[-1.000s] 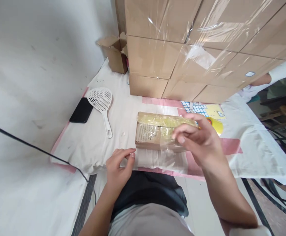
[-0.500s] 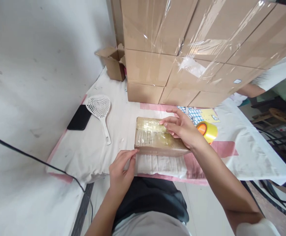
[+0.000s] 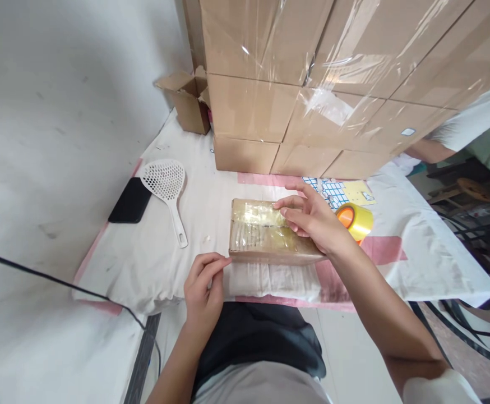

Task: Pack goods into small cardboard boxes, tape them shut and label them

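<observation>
A small cardboard box (image 3: 257, 241) lies flat on the cloth in front of me, with shiny yellowish clear tape over its top. My right hand (image 3: 310, 219) rests over the right part of the box, its fingers spread and slightly bent, gripping nothing visible. At the box's near left corner is my left hand (image 3: 205, 283), fingers curled together and fingertips at or just beside the edge; I see nothing in it. Just right of my right hand stands a roll of yellow tape (image 3: 360, 221) with an orange core.
Wrapped cardboard boxes (image 3: 249, 106) are stacked at the back. An open carton (image 3: 190, 109) stands left of them. A white perforated skimmer (image 3: 165, 182) overlaps a black flat object (image 3: 129, 202). A cable (image 3: 81, 289) hangs at left. Another person's arm (image 3: 430, 150) shows at right.
My left hand has drawn slightly left, away from the box's corner. My right hand keeps its place over the box. The whole view has shifted a little.
</observation>
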### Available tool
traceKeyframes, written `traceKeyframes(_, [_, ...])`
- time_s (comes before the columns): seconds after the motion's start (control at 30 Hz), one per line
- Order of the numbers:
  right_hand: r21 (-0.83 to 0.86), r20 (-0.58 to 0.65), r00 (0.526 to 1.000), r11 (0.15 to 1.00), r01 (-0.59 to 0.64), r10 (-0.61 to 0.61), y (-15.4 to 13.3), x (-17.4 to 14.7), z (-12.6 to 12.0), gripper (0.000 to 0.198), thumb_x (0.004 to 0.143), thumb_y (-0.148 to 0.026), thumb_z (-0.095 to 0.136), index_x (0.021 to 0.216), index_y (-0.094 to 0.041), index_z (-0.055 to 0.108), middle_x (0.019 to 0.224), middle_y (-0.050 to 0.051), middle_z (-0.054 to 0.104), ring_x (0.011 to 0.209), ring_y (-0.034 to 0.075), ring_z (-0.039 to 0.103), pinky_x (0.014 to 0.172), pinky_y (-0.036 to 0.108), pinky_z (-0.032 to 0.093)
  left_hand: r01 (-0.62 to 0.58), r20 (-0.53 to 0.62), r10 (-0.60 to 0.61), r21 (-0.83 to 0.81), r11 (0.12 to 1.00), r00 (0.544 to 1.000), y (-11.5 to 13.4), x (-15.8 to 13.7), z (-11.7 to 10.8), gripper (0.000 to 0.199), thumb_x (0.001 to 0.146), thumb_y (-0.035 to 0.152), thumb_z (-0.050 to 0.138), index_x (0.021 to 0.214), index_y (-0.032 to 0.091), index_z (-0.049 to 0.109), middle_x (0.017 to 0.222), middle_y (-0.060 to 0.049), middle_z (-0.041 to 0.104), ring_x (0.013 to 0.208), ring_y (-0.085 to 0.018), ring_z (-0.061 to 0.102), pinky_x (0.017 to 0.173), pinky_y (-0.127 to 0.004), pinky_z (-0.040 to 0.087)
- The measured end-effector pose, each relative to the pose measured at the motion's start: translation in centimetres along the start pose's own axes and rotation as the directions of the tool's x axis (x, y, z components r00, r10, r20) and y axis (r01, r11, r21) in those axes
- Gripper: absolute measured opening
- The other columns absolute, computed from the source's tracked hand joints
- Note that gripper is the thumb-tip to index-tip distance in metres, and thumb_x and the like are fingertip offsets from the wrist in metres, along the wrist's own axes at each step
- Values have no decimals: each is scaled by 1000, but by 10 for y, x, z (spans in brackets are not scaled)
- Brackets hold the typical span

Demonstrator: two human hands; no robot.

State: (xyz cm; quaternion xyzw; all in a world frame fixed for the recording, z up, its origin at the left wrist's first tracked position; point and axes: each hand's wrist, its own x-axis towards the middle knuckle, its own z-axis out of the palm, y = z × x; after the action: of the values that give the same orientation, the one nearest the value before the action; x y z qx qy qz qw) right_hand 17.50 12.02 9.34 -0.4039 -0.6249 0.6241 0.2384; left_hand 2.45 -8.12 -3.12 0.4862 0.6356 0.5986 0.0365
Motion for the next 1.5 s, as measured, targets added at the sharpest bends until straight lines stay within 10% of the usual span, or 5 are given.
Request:
traceKeyframes(0.23, [6,-8,1000,1000,13,-13,0,-3,2,60,71,-36,81,121,-28,48,104,3,68,53,6,44,43,20,27,75,30,-74,-33,997,997,-7,-3,0,25,97,12,56,105,27,74,109,-6,66,100,-17,65,76,-28,55])
traceKeyframes(0.47, [36,-7,999,998,50,-49,4,-4,3,62,69,-35,83,120,-28,48,102,2,69,52,5,44,42,20,26,309,87,-303,-437,845,949,-20,0,2,11,96,25,63,104,23,70,114,-7,61,77,-10,61,75,-29,55])
traceKeyframes(1.07, [17,-14,999,999,47,-47,2,-5,4,59,75,-33,80,124,-28,48,102,3,69,51,5,44,41,18,28,355,88,-389,-623,697,917,-30,8,-2,8,92,25,67,92,25,74,93,-2,51,75,-10,51,71,-25,44])
traceKeyframes(1.5, [23,-22,997,997,80,-79,6,-6,4,59,76,-31,81,125,-29,48,102,2,69,51,6,45,40,19,30,369,90,-399,-603,707,912,-55,7,-4,10,85,22,77,94,25,74,111,-7,60,115,-17,57,100,-28,45])
